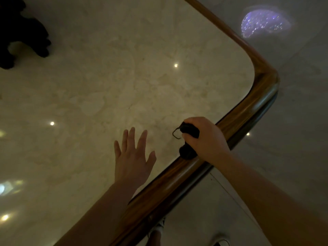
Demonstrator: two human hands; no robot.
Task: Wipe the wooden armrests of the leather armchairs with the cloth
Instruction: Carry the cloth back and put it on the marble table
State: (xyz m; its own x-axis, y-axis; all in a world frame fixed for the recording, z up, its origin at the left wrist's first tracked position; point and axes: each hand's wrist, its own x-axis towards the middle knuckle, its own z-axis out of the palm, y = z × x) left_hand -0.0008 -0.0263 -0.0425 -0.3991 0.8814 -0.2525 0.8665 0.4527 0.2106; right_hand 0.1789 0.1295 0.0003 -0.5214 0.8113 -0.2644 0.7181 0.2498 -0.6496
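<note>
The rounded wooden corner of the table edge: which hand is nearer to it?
Right. The right hand, clutching the dark cloth, rests on the wooden edge below the corner; the open left hand lies farther away on the marble.

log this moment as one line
right hand: dark cloth on wooden table edge | left hand: open over marble top

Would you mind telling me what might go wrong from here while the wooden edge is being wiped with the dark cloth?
1. The right hand bunches the cloth into a small wad, so it may skip parts of the wooden edge.
2. A loose thread dangles from the cloth and might snag.
3. The left hand, spread over the glossy marble top, may leave smudges.
</note>
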